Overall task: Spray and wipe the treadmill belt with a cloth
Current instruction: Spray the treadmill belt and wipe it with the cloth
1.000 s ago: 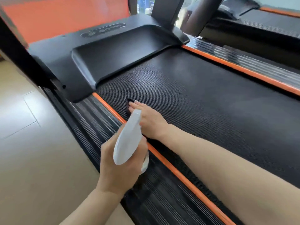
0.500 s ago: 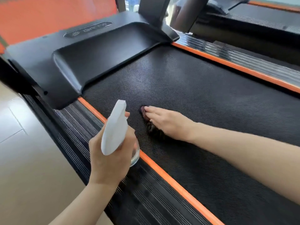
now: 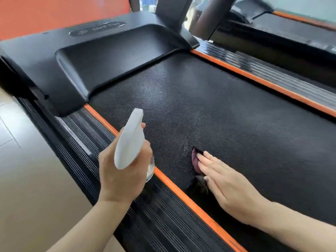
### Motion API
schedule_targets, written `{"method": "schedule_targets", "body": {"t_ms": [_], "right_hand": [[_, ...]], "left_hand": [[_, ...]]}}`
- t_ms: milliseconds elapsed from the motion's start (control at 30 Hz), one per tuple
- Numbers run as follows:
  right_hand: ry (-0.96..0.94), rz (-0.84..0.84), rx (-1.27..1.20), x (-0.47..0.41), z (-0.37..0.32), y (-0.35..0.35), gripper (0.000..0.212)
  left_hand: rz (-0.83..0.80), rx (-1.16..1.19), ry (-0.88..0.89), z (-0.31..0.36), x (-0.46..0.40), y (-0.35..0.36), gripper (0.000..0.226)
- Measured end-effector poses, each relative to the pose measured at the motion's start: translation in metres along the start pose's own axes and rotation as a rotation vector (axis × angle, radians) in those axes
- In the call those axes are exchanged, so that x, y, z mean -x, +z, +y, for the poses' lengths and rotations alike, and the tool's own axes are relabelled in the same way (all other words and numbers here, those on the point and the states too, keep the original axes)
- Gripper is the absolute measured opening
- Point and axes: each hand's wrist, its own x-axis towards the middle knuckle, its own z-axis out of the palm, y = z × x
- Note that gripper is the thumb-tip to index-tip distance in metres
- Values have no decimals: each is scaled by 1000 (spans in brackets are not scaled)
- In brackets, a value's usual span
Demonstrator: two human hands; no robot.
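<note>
The black textured treadmill belt fills the middle of the head view, with a faint damp sheen ahead of my hands. My left hand grips a white spray bottle above the left side rail, its nozzle pointing forward over the belt. My right hand lies flat with straight fingers on a dark purplish cloth, pressing it onto the belt near the left orange strip. Most of the cloth is hidden under the palm.
Orange strips and ribbed black side rails border the belt. The black motor cover stands at the front. A second treadmill is at the right, tiled floor at the left.
My right hand has slid the cloth back toward me and rightward along the belt, away from the motor cover. The left hand with the bottle has shifted only slightly as the view moved.
</note>
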Motion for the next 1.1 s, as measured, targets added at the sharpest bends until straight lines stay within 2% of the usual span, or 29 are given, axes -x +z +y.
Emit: {"method": "schedule_targets", "body": {"t_ms": [133,267,400,500,567,633,700,800,933,1033,1100], "right_hand": [[-75,25,89,-36,15,1,49],[28,84,164,-143,21,18,49],[90,30,173,-221,-16,19,48],[-11,23,11,-185,-32,17,47],[-104,-5,-66,-133,-35,11,46],[-191,-21,-37,-88,-31,5,48],[-236,-56,13,-74,-26,2,49],[-273,-81,52,-106,-26,9,55],[-349,-73,90,-180,-39,26,54],[-438,-55,156,-234,-51,30,45],[-420,-64,149,-267,-58,35,50]], "left_hand": [[20,36,5,-4,0,1,14],[28,-22,21,-10,-1,0,19],[11,-16,56,-6,-1,0,14],[6,-13,27,-7,-2,-1,11],[5,4,25,-6,-2,-3,20],[-12,29,33,-7,0,-1,25],[16,5,48,-9,-1,0,19],[21,-24,65,-13,-3,0,6],[54,-100,86,-15,-5,0,29],[56,-72,74,-8,-3,-1,22],[24,-62,115,16,5,-1,21]]}}
